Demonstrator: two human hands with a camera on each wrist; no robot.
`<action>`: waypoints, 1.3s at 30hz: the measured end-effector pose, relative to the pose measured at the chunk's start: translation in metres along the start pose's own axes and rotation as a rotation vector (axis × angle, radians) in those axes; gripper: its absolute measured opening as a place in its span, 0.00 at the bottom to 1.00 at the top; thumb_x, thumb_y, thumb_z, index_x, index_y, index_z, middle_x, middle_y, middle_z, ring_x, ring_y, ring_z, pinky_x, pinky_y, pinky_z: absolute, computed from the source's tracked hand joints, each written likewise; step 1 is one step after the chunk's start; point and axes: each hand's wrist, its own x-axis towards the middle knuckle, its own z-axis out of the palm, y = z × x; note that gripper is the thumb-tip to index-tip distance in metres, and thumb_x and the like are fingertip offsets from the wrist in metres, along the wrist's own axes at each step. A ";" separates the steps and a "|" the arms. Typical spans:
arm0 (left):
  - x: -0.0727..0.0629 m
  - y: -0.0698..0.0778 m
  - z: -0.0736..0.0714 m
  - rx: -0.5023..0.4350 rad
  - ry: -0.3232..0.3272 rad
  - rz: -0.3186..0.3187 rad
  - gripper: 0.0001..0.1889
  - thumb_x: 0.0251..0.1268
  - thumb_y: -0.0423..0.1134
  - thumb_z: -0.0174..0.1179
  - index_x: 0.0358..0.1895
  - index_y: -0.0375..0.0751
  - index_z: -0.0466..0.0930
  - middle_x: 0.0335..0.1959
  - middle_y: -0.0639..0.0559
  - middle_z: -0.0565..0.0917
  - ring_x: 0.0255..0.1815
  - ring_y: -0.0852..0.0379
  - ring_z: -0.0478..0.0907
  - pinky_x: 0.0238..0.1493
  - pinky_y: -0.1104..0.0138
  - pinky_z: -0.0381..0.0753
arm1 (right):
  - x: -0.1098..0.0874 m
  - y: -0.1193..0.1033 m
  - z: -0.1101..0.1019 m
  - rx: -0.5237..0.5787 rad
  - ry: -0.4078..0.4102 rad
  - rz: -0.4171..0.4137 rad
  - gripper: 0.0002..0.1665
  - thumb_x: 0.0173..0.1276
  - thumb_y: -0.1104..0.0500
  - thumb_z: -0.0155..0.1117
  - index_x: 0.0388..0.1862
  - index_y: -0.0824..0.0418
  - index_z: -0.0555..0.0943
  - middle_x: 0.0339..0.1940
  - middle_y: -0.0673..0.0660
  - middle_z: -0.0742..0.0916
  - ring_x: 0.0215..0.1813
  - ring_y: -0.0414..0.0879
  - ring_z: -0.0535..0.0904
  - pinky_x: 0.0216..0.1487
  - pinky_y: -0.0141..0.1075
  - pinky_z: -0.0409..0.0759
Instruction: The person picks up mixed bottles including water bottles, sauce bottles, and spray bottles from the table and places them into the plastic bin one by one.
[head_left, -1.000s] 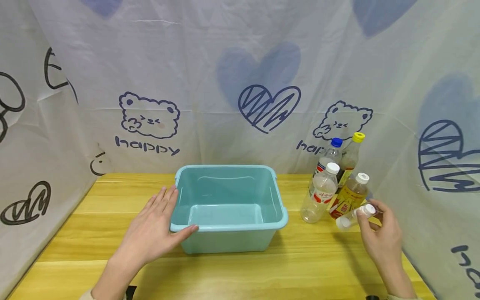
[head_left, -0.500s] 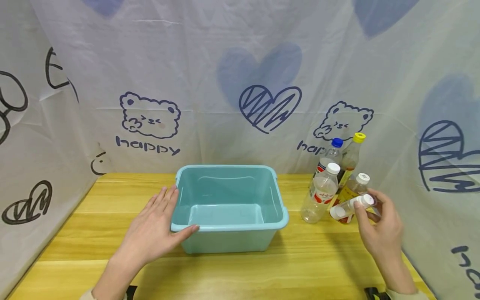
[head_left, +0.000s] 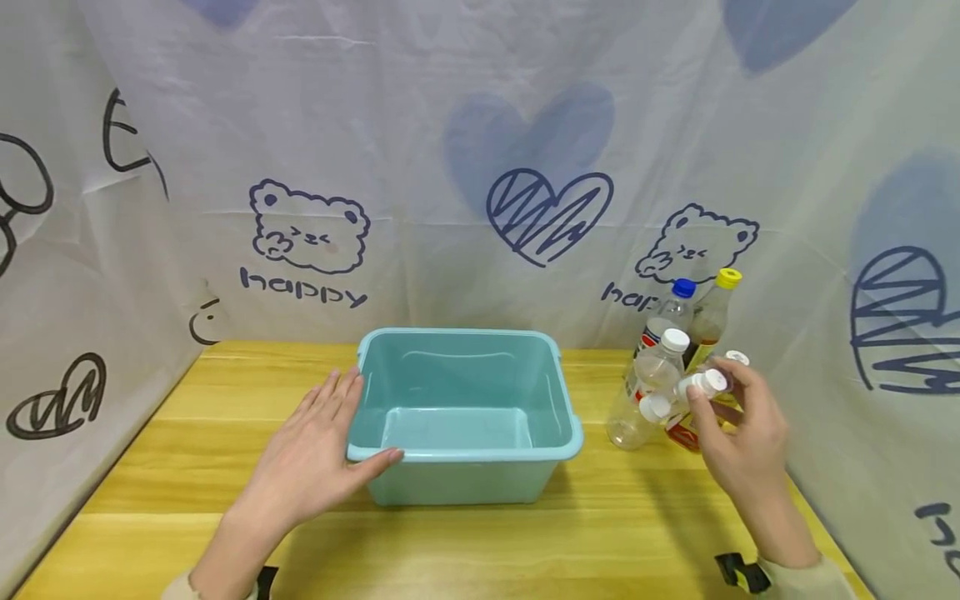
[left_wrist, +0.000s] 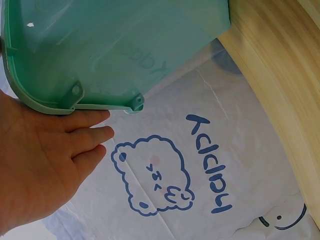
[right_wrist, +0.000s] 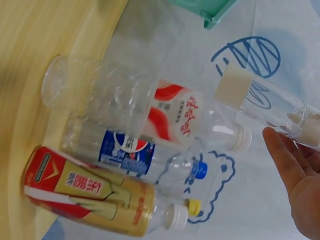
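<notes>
My right hand pinches a small clear bottle with white ends between thumb and fingers. It tilts in the air, in front of the standing bottles in the head view. Closest behind it is a clear plastic bottle with a red and white label. A yellow and red labelled drink bottle stands near my right fingers. My left hand, fingers straight, rests against the left rim of a teal plastic bin. Its thumb lies at the front rim. Nothing is visible inside the bin.
Behind the front bottles stand a blue-capped Pepsi bottle and a yellow-capped bottle with dark liquid. All are on the wooden table. A printed cloth hangs along the back and sides.
The small clear bottle in my right hand has risen and moved left, now overlapping the red and white labelled bottle. My left hand stays at the bin; the head view has shifted slightly.
</notes>
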 end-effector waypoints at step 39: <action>-0.001 0.000 -0.003 0.004 0.015 0.014 0.57 0.67 0.76 0.53 0.80 0.27 0.57 0.81 0.34 0.59 0.82 0.35 0.55 0.82 0.44 0.56 | 0.059 -0.047 0.072 0.177 -0.172 -0.171 0.31 0.61 0.76 0.72 0.64 0.73 0.75 0.53 0.65 0.85 0.50 0.49 0.84 0.49 0.19 0.82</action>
